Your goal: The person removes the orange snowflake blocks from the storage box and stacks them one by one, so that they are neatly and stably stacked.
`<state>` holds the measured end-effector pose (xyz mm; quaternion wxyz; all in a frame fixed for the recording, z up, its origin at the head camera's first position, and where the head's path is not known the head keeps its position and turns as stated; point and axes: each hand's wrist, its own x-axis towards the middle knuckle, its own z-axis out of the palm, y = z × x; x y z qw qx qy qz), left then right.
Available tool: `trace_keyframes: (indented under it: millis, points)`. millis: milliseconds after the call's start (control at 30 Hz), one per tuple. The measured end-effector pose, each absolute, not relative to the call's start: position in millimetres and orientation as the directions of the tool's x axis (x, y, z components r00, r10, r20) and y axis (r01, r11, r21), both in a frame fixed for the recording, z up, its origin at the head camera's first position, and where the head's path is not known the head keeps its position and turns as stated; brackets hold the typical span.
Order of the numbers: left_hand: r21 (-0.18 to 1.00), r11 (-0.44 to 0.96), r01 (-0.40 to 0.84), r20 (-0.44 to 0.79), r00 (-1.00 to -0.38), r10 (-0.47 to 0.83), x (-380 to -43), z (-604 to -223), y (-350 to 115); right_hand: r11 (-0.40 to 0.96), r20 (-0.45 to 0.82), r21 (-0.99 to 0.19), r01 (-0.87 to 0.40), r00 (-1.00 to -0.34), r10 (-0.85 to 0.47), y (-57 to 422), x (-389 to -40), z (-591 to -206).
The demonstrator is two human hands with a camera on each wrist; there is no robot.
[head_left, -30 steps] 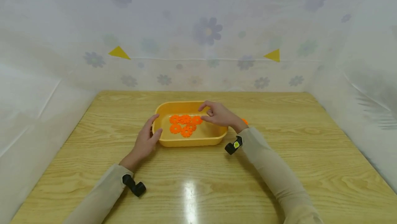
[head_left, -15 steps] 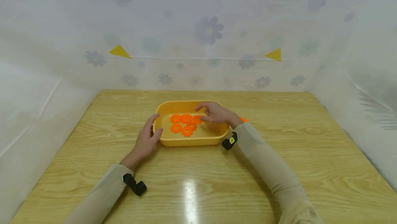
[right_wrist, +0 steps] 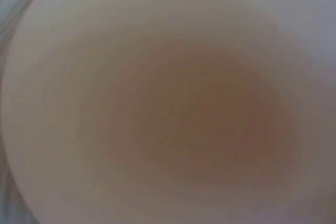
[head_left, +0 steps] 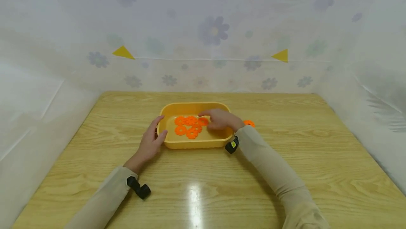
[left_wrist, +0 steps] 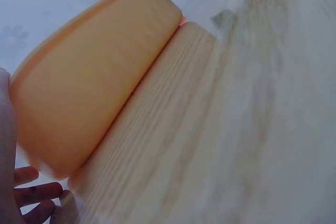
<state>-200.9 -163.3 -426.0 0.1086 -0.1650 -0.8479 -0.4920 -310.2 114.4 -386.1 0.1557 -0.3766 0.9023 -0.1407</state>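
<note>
A shallow yellow plastic basin [head_left: 190, 144] stands on the wooden table. Inside it lie several orange flower-shaped plastic discs [head_left: 180, 130], each with a hole in the middle. My left hand [head_left: 148, 146] holds the basin's left end, thumb at the near rim and fingers around the end wall. In the left wrist view, fingers [left_wrist: 37, 195] show beside the basin's outer wall [left_wrist: 100, 72]. My right hand [head_left: 222, 119] reaches into the basin over its right part. Its index finger and thumb are apart on either side of one disc [head_left: 203, 121], and the thumb is blurred.
Another orange disc [head_left: 249, 123] lies on the table outside the basin, partly behind the right wrist. White flowered sheeting [head_left: 212, 70] rises behind the table [head_left: 196, 172] and at both sides. The right wrist view is too blurred to make out.
My right hand has sunk slightly lower and left in the basin, its thumb and index finger spreading around a disc. The left hand keeps its place on the basin.
</note>
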Motion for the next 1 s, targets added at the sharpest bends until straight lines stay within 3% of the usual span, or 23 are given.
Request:
trace_keyframes:
  millis: [200, 500, 1000]
  points:
    - [0.795, 0.477, 0.375, 0.332, -0.927, 0.175, -210, -443, -168, 0.652, -0.167, -0.377, -0.658, -0.644, -0.747, 113, -310, -390]
    - [0.798, 0.475, 0.372, 0.329, -0.928, 0.174, -193, -407, -158, 0.707, -0.192, -0.308, -0.637, -0.686, -0.702, 111, -309, -387]
    - [0.805, 0.464, 0.37, 0.328, -0.929, 0.171, -192, -409, -159, 0.727, -0.221, -0.303, -0.616, -0.697, -0.682, 108, -305, -384]
